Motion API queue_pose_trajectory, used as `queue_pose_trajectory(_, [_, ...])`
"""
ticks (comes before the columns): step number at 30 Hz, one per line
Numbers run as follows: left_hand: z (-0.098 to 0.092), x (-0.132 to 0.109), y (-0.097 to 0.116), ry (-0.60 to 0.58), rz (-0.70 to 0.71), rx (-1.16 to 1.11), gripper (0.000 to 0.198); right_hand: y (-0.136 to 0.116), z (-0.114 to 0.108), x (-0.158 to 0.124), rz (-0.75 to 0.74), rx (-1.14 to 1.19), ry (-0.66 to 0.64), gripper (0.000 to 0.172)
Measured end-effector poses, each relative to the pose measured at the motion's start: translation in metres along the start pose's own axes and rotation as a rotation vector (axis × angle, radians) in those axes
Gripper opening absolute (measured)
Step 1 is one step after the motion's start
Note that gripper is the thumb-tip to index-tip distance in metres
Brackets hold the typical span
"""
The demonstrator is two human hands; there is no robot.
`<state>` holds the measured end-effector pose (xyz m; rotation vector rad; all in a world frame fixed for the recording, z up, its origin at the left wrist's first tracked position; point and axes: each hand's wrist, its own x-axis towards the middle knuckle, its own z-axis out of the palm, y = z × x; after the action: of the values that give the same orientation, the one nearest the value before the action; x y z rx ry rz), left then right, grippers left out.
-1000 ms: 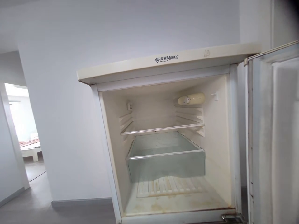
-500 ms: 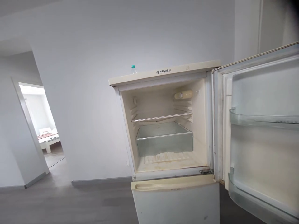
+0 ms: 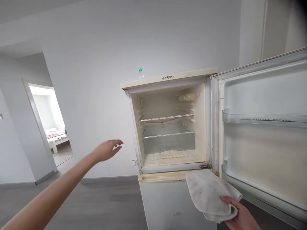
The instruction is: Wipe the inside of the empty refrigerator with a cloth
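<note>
"While the left hand point(image 3: 107, 150) is before us, how is it entered?"

"Left hand: raised in front of the wall point(image 3: 96, 105), to the left of the refrigerator point(image 3: 153, 82); thumb and fingers point(image 3: 118, 141) apart."

"And the right hand point(image 3: 241, 215)?"

"Right hand: lower right, partly out of view; thumb and fingers clamped on one cloth point(image 3: 205, 191), greyish white, folded, lightly marked."

"Location of the cloth?"

"Before the lower door point(image 3: 165, 201), below the open compartment; its top edge overlaps the yellowed handle strip point(image 3: 158, 177). Contact between the two: cannot tell."

"Fittings of the compartment?"

"One shelf point(image 3: 166, 117), clear; one drawer point(image 3: 169, 143), greenish, translucent, beneath it; one cream lamp housing point(image 3: 187, 97), upper right; ribbed floor point(image 3: 168, 156), stained yellow-brown."

"Upper door point(image 3: 259, 92)?"

"Swung wide to the right, with two clear racks point(image 3: 263, 118), one above the other."

"Sundries?"

"One clear bottle point(image 3: 140, 75), green cap, upright at the refrigerator's top left, base hidden; one socket point(image 3: 134, 162), low on the wall; one white-framed bed point(image 3: 59, 139), through the doorway, far left."
</note>
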<state>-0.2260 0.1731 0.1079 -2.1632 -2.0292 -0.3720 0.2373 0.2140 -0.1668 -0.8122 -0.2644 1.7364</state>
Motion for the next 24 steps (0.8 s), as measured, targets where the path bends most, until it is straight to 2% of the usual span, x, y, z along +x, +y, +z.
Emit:
queue_pose_trajectory(2, [-0.007,0.024,-0.005,0.058,-0.024,0.010,0.046,-0.014,0.032,0.000,0.029,0.051,-0.061,0.075])
queue_pose_trajectory(4, [0.002,0.050,-0.008,0.141,-0.042,-0.096,0.047,-0.031,0.068,0.000,0.020,0.050,-0.140,0.067])
queue_pose_trajectory(6, [0.023,0.076,-0.008,0.220,-0.057,-0.180,0.055,-0.049,0.105,0.002,-0.012,0.053,-0.225,0.058])
queue_pose_trajectory(10, [0.082,0.115,-0.001,0.378,-0.100,-0.327,0.063,-0.090,0.178,0.023,-0.163,0.125,-0.263,0.041])
queue_pose_trajectory(14, [0.135,0.133,0.009,0.549,-0.181,-0.493,0.056,-0.128,0.242,0.051,-0.301,0.142,-0.300,0.030])
queue_pose_trajectory(17, [0.166,0.141,0.016,0.678,-0.252,-0.599,0.057,-0.154,0.282,0.075,-0.392,0.132,-0.309,0.023])
queue_pose_trajectory(21, [0.191,0.152,0.021,0.819,-0.368,-0.686,0.066,-0.182,0.334,0.115,-0.531,0.167,-0.246,0.016])
queue_pose_trajectory(24, [0.198,0.157,0.020,0.853,-0.407,-0.720,0.066,-0.193,0.372,0.155,-0.679,0.105,-0.099,0.015])
